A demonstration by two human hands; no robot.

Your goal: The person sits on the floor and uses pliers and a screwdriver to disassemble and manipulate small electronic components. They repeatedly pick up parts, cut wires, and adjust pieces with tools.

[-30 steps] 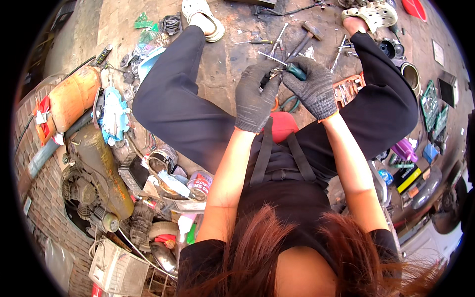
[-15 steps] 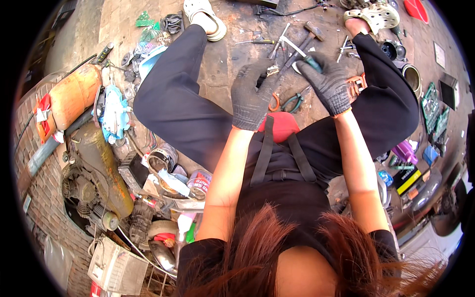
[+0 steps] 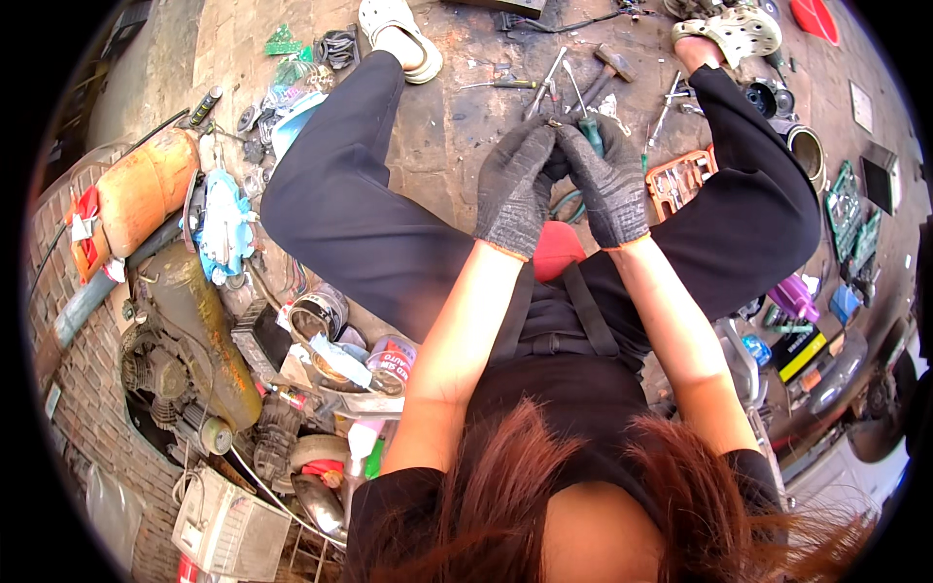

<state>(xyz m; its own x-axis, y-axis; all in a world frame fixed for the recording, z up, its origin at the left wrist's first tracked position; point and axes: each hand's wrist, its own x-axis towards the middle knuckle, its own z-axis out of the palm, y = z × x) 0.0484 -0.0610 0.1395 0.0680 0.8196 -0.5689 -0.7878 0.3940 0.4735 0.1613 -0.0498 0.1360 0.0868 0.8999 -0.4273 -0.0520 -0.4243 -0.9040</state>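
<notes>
Right hand [image 3: 610,185], off to the right 0.5 s ago, is back against left hand [image 3: 513,185], both grips pinched on a small metal part [image 3: 556,123], so joint handling resumes.

Two gloved hands, the left hand [image 3: 513,189] and the right hand [image 3: 607,185], touching in the middle. Two pale clogs far off: one clog [image 3: 400,34] on the left, another clog [image 3: 731,29] on the right. One hammer [image 3: 604,70] between them on the floor. One orange tool tray [image 3: 680,180] just right of the hands. One orange gas tank [image 3: 136,199] on the far left. One rusty motor [image 3: 190,340] near it. One red seat [image 3: 556,248] under the wrists. One purple bottle [image 3: 792,296] on the right. One round tin can [image 3: 805,148] beside the right knee. Small loose tools too many and too tiny to count.
</notes>
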